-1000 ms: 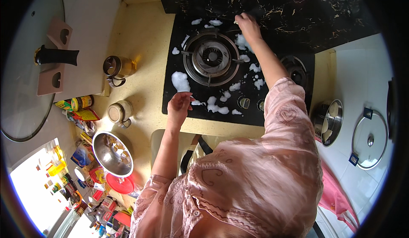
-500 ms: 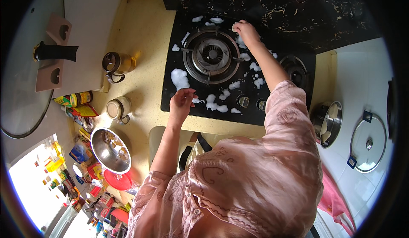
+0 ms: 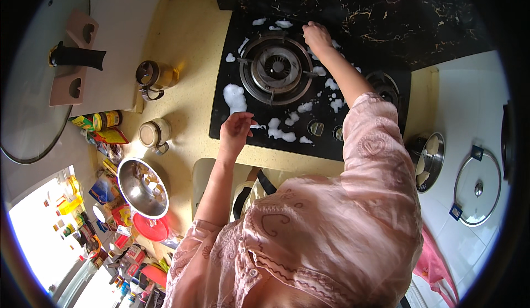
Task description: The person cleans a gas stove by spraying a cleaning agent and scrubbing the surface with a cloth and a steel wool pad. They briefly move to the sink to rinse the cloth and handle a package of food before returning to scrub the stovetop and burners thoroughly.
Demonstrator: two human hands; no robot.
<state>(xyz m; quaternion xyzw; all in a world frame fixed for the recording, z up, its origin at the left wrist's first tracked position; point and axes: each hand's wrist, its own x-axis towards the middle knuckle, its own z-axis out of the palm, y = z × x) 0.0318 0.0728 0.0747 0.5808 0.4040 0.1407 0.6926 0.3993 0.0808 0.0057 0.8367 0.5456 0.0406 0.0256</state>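
Observation:
Near the back edge of the black gas stove (image 3: 221,101), my right hand (image 3: 317,36) is closed, fingertips down on the glass. Whatever it grips is hidden now; a small pale piece showed at its fingertips earlier. Patches of white foam (image 3: 235,97) lie scattered over the stove top, around the large burner (image 3: 276,68) and along the front by a control knob (image 3: 316,128). My left hand (image 3: 237,127) hovers at the stove's front left, beside the foam, its fingers loosely bent and apart with nothing visible in them. A second burner (image 3: 383,89) sits partly behind my right arm.
Left of the stove, the counter holds a glass jug of amber liquid (image 3: 160,76), a glass jar with a handle (image 3: 155,133) and a metal bowl with food pieces (image 3: 125,182). A pot (image 3: 434,162) and glass lid (image 3: 473,197) are at right. Black marbled panel (image 3: 386,15) behind.
My right hand has shifted slightly, turning so its back hides the pale piece at its fingertips. My left hand has barely moved. The whole view has shifted a little.

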